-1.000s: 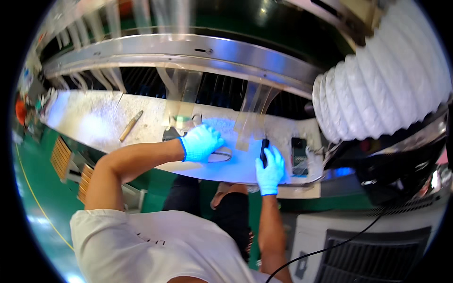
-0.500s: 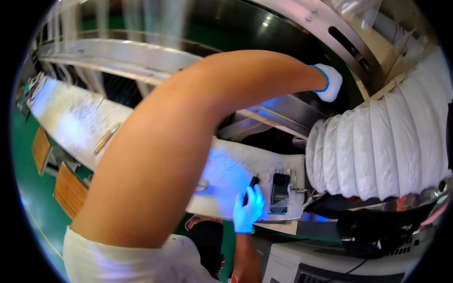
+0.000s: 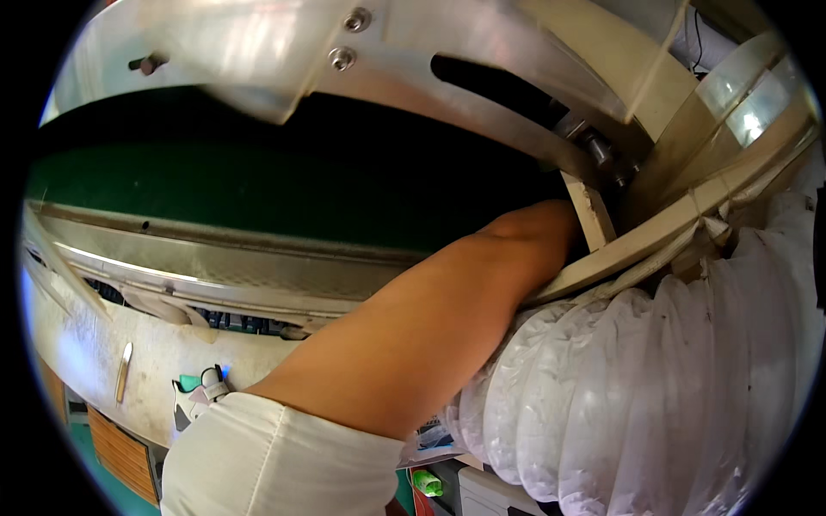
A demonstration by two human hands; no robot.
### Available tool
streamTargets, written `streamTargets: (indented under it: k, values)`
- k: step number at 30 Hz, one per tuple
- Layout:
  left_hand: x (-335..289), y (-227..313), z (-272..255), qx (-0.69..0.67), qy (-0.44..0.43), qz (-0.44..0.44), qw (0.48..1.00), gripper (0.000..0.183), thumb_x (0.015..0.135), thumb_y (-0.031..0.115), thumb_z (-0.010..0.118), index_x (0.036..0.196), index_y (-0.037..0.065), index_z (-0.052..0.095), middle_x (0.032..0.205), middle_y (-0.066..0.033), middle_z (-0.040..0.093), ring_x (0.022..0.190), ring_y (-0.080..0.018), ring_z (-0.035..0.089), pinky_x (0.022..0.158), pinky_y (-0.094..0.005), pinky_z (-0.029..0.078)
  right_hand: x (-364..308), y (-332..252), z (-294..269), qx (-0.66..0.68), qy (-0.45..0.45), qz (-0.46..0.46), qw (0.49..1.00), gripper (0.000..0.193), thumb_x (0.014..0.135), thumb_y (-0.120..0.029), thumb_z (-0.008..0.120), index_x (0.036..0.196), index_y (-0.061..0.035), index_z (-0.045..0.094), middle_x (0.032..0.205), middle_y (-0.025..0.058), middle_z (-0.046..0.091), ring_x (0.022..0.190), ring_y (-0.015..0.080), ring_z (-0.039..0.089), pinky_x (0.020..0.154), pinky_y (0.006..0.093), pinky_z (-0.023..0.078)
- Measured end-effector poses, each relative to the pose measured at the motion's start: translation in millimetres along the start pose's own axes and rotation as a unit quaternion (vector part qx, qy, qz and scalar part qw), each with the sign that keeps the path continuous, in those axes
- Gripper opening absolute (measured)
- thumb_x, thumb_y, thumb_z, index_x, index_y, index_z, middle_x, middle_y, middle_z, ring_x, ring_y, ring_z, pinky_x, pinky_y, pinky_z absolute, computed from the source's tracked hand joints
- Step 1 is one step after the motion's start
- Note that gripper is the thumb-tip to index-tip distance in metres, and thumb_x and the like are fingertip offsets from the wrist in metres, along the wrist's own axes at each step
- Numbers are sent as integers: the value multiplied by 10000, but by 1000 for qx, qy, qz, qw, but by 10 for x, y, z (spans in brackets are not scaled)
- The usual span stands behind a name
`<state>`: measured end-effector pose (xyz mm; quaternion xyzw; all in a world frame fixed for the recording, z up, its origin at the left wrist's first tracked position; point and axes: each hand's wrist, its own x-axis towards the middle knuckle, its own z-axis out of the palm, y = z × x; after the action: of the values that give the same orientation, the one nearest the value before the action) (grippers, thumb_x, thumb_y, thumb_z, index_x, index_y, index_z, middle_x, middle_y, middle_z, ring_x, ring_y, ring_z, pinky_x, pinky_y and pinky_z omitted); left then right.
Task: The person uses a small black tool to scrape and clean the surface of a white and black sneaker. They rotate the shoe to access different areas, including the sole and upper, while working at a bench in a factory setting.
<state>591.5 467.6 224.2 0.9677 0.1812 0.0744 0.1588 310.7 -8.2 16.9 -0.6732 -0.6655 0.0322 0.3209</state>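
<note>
Since the wide machine opening (image 3: 258, 185) is crowded at its right by a white ribbed duct (image 3: 619, 387), the left arm (image 3: 422, 331) slants up alongside, vanishing into the dark end, likely for depth. Both hands are hidden (neither grip's state, nor anything held, can be judged). On the pale surface (image 3: 161, 344), probably placed clear of that reach, lie a strapped piece (image 3: 214, 391) and a slim knife-like tool (image 3: 123, 374).

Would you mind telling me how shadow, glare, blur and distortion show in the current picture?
Head view: the green surface lies in deep shadow, and the far end of the left arm is lost in darkness, left hand unseen; head view: glare streaks the metal rail, which looks bowed, likely by the fisheye lens; head view: the clear plastic flap near the top is blurred.
</note>
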Motion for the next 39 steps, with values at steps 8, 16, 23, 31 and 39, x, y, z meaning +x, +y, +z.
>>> streamTargets:
  k: [8, 16, 23, 31, 39]
  values:
    - [-263, 9, -188, 19, 74, 78, 994, 375, 887, 350, 722, 1146, 100, 829, 1204, -186, 794, 1108, -405, 749, 942, -477, 603, -164, 129, 127, -5, 34, -2, 999, 180, 970, -139, 782, 1128, -65, 827, 1335, 173, 715, 1184, 435, 695, 990, 524, 608]
    - [-2498, 43, -1233, 275, 182, 111, 938, 301, 905, 331, 720, 1081, 123, 847, 1014, -184, 816, 987, -419, 776, 882, -510, 623, -220, 132, 94, 4, 73, 17, 997, 167, 935, -135, 776, 1077, -65, 829, 1335, 168, 730, 1221, 453, 650, 1052, 576, 531]
    - [-5378, 1082, -992, 384, 273, 59, 880, 340, 1022, 362, 682, 1252, 131, 781, 1064, -68, 783, 984, -309, 769, 786, -452, 619, -318, 388, 276, 49, 60, -37, 996, 347, 983, -217, 768, 1291, -59, 773, 1468, 239, 677, 1300, 455, 643, 1110, 566, 524]
    - [-7425, 3013, 1239, 251, 230, 120, 933, 408, 960, 210, 758, 1329, 39, 725, 1360, -165, 729, 1267, -383, 730, 895, -448, 666, -1026, -518, -488, 855, -170, 259, 416, 626, 1121, -248, 631, 1669, -8, 449, 1537, 178, 626, 1361, 325, 651, 1142, 467, 554]
    - [-7587, 2985, 1531, 75, 196, -87, 974, 720, 830, 162, 817, 1507, 29, 613, 1526, -251, 614, 1449, -430, 580, 1159, -551, 520, -1064, -149, -416, 640, -116, 218, 727, 582, 987, 22, 657, 1563, 29, 569, 1346, 127, 712, 1163, 243, 708, 1044, 406, 579]
